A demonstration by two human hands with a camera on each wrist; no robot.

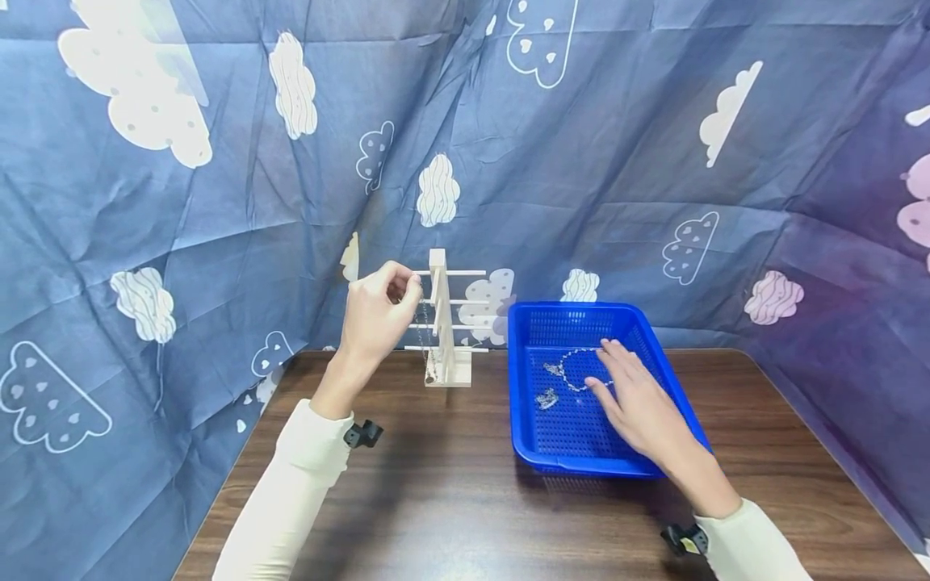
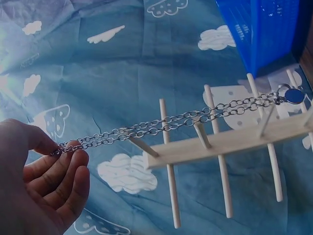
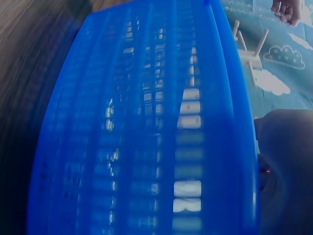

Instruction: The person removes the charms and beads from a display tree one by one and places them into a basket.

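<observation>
My left hand pinches the top of a silver chain necklace between thumb and fingertips. The necklace hangs doubled beside a pale wooden rack with pegs on several levels, and a round dark blue pendant is at its lower end. In the head view the chain overlaps the ends of the left-side pegs. Over the blue plastic basket my right hand reaches in with relaxed, spread fingers. Its fingertips lie right at a beaded loop on the basket floor, partly covering it.
Also in the basket is a small silvery heap of jewellery, with another bunch at the loop's left edge. Rack and basket stand side by side on a brown wooden table. A blue cloud-print cloth hangs close behind them.
</observation>
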